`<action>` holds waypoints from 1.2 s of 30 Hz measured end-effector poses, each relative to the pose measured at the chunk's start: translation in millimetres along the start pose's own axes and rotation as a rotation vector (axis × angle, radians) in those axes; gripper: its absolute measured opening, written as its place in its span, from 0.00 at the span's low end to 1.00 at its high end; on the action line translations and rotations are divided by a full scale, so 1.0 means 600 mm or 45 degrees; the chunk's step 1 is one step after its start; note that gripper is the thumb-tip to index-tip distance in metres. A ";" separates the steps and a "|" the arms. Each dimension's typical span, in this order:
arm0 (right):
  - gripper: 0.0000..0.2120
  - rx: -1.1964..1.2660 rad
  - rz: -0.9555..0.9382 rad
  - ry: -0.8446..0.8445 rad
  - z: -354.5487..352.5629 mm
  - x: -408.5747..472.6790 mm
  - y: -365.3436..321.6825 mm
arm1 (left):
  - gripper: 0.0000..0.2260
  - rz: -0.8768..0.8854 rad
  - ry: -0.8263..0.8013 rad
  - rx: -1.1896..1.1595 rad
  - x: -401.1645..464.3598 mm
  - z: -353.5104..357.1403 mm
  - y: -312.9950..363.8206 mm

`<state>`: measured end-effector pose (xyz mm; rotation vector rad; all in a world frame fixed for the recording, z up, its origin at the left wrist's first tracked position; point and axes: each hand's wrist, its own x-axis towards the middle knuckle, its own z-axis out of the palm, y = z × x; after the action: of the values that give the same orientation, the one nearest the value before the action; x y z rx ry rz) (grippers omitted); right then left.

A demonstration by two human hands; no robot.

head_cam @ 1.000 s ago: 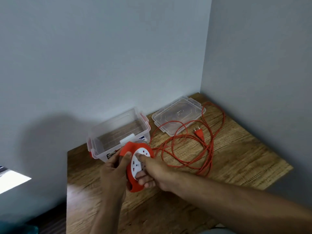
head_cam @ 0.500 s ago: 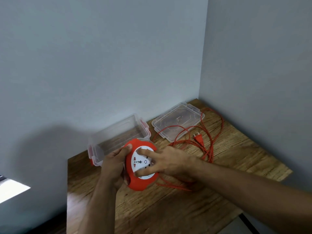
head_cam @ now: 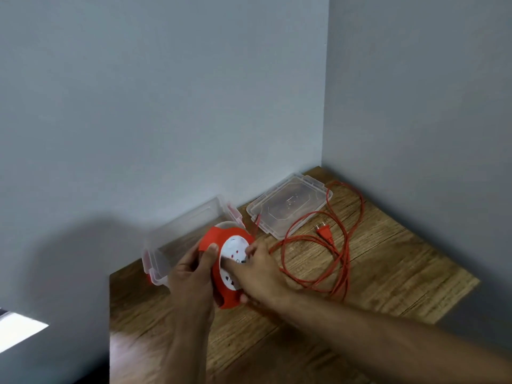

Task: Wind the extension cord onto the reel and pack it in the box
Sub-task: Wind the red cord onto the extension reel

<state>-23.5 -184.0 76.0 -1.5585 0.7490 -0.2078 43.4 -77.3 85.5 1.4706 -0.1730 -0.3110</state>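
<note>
- The reel (head_cam: 228,266), a red housing with a white socket face, is held above the near-left part of the wooden table (head_cam: 388,273), in front of the box.
- The left hand (head_cam: 191,275) wraps the reel's left side, thumb pressed on the red rim, fingers closed round the housing.
- The right hand (head_cam: 256,268) lies across the white face, its fingers bent and pressed onto it; this looks like the grip for turning the centre, though whether a knob is pinched I cannot tell.
- Nearly all of the extension cord (head_cam: 343,256) lies in loose red loops on the table to the right of the reel, one strand running from the loops up to the reel.
- The plug (head_cam: 324,231) lies free on the table inside the loops, near the lid.
- By my judgement winding has barely started: how much cord sits on the reel is hidden, but the pile on the table looks like most of its length.
- The box (head_cam: 177,236), clear with red clips, stands open on the far-left side with nothing visible inside; part of it is hidden behind the reel.
- The lid (head_cam: 288,206) lies flat to the right of the box by the far corner, with a cord loop crossing its edge.
- Left to do: wind in the loops and plug, put the reel in the box, and probably fit the lid.
</note>
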 end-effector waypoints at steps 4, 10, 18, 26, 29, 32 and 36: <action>0.19 0.349 0.332 -0.311 -0.019 -0.010 -0.016 | 0.16 0.024 0.080 -0.046 -0.006 -0.009 -0.009; 0.22 -1.537 -1.364 -0.191 -0.105 -0.015 -0.013 | 0.08 -0.188 0.094 -0.146 -0.004 -0.027 -0.007; 0.27 -2.016 -1.731 -0.596 -0.127 0.013 -0.023 | 0.18 -0.325 -0.021 0.005 0.003 -0.035 0.012; 0.31 -2.052 -1.872 -0.699 -0.111 0.033 -0.040 | 0.16 -0.372 -0.085 0.086 0.012 -0.044 0.016; 0.34 -2.011 -1.855 -0.522 -0.105 0.028 -0.029 | 0.14 -0.363 -0.056 0.049 0.013 -0.047 0.015; 0.32 -1.964 -1.843 -0.502 -0.093 0.031 -0.020 | 0.12 -0.331 -0.035 0.035 0.012 -0.051 0.013; 0.32 -1.726 -1.497 -0.271 -0.067 0.027 -0.005 | 0.12 -0.262 -0.037 -0.018 0.008 -0.047 0.007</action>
<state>-32.1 -226.3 79.9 -3.1194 -0.4840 -0.4089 56.5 -51.8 86.5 1.4730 -0.0424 -0.4995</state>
